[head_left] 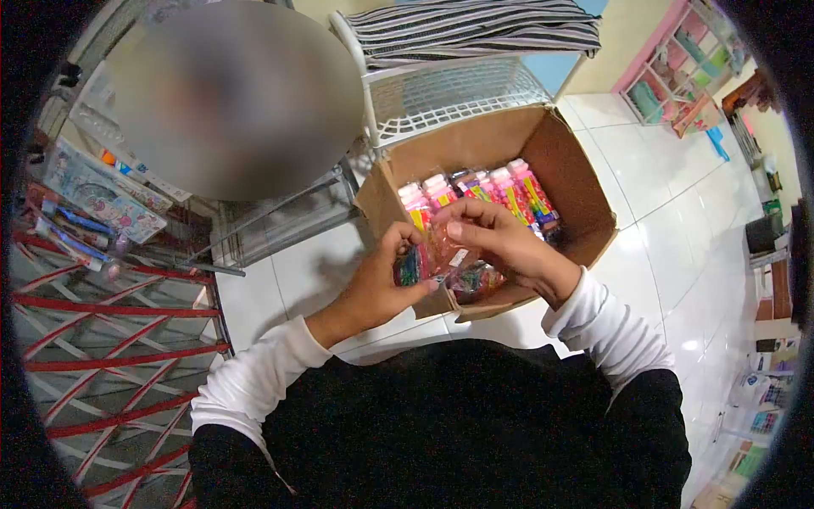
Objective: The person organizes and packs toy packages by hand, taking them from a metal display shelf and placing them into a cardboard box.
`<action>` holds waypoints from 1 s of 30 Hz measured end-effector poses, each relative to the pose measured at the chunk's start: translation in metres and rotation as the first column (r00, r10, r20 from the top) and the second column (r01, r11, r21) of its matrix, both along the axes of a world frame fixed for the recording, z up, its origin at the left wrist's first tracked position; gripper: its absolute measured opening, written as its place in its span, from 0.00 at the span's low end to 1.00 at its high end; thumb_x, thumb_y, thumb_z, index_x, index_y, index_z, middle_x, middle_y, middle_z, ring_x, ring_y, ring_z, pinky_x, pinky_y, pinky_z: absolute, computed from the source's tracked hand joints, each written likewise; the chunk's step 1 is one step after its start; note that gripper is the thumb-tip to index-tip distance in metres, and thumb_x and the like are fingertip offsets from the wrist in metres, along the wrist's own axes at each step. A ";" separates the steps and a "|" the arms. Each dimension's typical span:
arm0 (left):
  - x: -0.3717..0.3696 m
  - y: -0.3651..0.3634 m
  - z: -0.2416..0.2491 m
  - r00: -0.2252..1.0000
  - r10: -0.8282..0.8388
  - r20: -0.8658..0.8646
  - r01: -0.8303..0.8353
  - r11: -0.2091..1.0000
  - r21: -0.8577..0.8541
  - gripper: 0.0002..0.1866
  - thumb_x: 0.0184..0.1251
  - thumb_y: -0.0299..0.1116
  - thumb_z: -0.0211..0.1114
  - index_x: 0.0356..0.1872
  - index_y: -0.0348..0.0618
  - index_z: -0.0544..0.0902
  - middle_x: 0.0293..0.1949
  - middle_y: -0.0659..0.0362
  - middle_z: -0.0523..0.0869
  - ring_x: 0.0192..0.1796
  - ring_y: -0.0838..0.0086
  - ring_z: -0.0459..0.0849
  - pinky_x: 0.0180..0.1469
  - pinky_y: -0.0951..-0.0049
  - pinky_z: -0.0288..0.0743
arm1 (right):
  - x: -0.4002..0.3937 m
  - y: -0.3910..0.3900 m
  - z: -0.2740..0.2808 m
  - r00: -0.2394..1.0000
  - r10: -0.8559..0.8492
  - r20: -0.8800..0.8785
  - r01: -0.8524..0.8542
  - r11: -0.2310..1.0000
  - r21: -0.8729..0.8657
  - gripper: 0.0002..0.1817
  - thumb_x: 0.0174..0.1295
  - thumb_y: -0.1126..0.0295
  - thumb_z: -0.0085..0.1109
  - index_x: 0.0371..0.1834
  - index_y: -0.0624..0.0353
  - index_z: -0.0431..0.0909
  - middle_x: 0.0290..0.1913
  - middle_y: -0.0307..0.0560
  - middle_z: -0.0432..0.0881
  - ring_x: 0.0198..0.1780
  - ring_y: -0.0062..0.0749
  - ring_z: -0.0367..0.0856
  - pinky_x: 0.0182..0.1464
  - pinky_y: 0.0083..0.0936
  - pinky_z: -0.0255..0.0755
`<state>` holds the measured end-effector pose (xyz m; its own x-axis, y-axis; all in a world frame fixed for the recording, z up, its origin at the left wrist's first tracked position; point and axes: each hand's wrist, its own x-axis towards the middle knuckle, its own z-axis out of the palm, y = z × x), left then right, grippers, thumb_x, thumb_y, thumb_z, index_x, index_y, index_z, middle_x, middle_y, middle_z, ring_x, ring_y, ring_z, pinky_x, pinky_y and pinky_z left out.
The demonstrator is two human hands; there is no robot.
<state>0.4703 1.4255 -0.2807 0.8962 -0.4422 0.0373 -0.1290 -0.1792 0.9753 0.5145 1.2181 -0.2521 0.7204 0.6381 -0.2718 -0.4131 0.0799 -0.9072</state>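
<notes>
Between my two hands is a clear plastic packet (pixel 439 248) with reddish film, a small white label and dark, colourful contents at its left end. My left hand (pixel 369 280) is closed around that end, its thumb along the lower side. From the right, my right hand (pixel 513 246) pinches the film with thumb and forefinger. Below them is an open cardboard box (pixel 577 165). Inside it stand several pink packs with white tops (pixel 513 188), wrapped in clear plastic. Another clear wrapped packet (pixel 476 282) lies at the box's near side, partly covered by my right hand.
Behind the box stands a white plastic rack (pixel 458 93) with a striped cloth (pixel 475 30) over its top. A metal-framed stand (pixel 297 212) and packaged goods (pixel 106 191) are at left, above a red-and-grey folding gate (pixel 119 365). White floor tiles (pixel 678 229) extend to the right.
</notes>
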 end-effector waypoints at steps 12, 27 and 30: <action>0.036 -0.039 0.014 0.944 0.072 0.321 -0.093 0.994 0.051 0.35 0.47 0.31 0.74 0.56 0.40 0.65 0.54 0.53 0.70 0.58 0.67 0.70 0.58 0.68 0.69 | 0.029 -0.056 0.009 0.939 -0.043 0.341 0.102 0.982 -0.157 0.28 0.54 0.71 0.65 0.59 0.58 0.68 0.48 0.42 0.77 0.49 0.23 0.74 0.52 0.22 0.70; 0.035 -0.011 -0.004 0.967 0.049 0.249 -0.084 0.987 0.134 0.19 0.55 0.29 0.66 0.49 0.42 0.73 0.47 0.58 0.78 0.51 0.74 0.76 0.51 0.73 0.68 | 0.050 -0.170 -0.113 0.680 0.711 0.182 -0.034 0.278 -0.960 0.15 0.48 0.58 0.60 0.35 0.56 0.81 0.33 0.55 0.83 0.35 0.46 0.82 0.40 0.36 0.74; 0.041 -0.006 -0.004 0.960 0.096 0.262 -0.131 0.984 0.121 0.18 0.55 0.28 0.65 0.48 0.43 0.74 0.47 0.59 0.78 0.51 0.74 0.76 0.51 0.74 0.68 | 0.062 -0.204 -0.158 0.774 0.626 0.094 -0.141 0.315 -0.939 0.16 0.50 0.58 0.60 0.35 0.56 0.81 0.35 0.56 0.82 0.37 0.46 0.82 0.43 0.35 0.74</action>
